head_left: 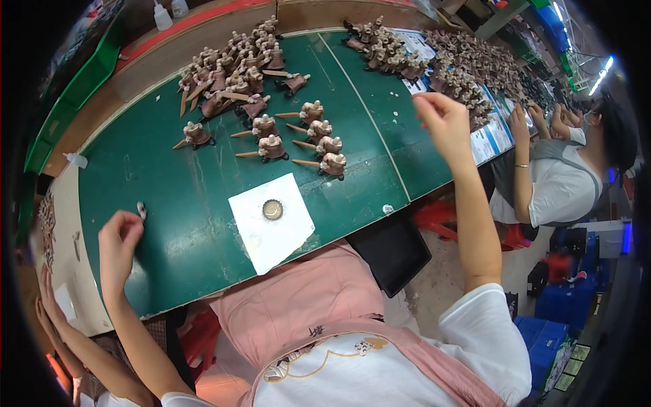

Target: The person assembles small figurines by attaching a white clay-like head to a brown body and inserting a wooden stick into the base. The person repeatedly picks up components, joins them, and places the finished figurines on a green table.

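Note:
My left hand (119, 241) rests on the green table mat (169, 203) at the left, fingers curled, with a small pale piece (141, 209) at its fingertips. My right hand (442, 121) is stretched out to the right over the mat, fingers pinched together; whether it holds something small I cannot tell. Between the hands lies a white paper sheet (271, 220) with a round metal cap (272, 209) on it. Beyond the sheet stand several small brown figurines with pointed sticks (319, 146).
A big cluster of brown figurines (230, 68) fills the far left of the mat, and more figurines (461, 68) cover the far right. A co-worker in a white shirt (563, 183) sits at the right. Another person's hands (47, 312) show at the lower left. Squeeze bottles (163, 15) stand at the back.

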### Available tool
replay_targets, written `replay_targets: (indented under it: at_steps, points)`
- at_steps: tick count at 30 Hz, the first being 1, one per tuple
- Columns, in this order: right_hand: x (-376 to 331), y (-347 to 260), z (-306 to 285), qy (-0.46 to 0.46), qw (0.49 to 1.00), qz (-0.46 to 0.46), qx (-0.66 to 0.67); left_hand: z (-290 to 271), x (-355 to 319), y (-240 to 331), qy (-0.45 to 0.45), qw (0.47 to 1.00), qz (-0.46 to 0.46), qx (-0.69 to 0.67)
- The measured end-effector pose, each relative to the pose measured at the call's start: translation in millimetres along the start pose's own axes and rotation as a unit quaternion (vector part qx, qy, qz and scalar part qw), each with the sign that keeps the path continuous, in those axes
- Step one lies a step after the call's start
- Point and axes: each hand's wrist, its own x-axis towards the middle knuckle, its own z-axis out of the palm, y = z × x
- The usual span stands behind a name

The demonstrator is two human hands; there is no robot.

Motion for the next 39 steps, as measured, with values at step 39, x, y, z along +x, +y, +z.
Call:
replay_targets:
  at_steps: [39]
  points:
    - [-129, -118, 90, -0.273, 0.746, 0.208, 0.57, 81, -57, 165, 0.05, 0.971, 0.168, -0.163]
